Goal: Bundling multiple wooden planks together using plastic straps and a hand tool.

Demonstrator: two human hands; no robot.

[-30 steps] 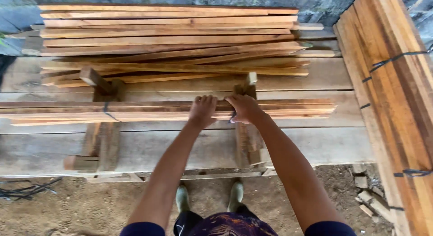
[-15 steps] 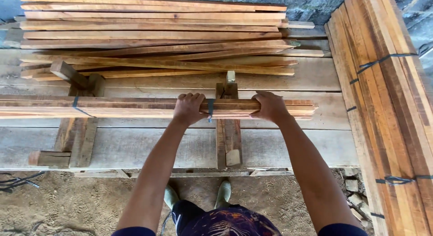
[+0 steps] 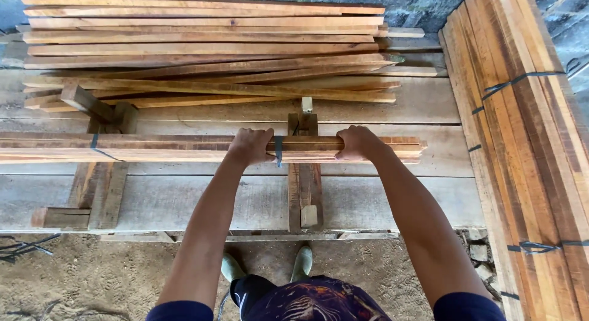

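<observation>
both hands clench the strapped slat bundle [image 3: 184, 147] lying across two wooden rests on the bench [image 3: 380, 201]: left hand [image 3: 250, 145] beside the dark strap [image 3: 278, 150], right hand [image 3: 358, 142] nearer the bundle's right end. loose slats [image 3: 202, 51] lie behind.

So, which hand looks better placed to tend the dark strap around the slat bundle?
Left, probably. The left hand grips the strapped slat bundle right beside the dark strap, nearly touching it. The right hand grips the same bundle farther along, clearly apart from that strap, toward its right end.
</observation>
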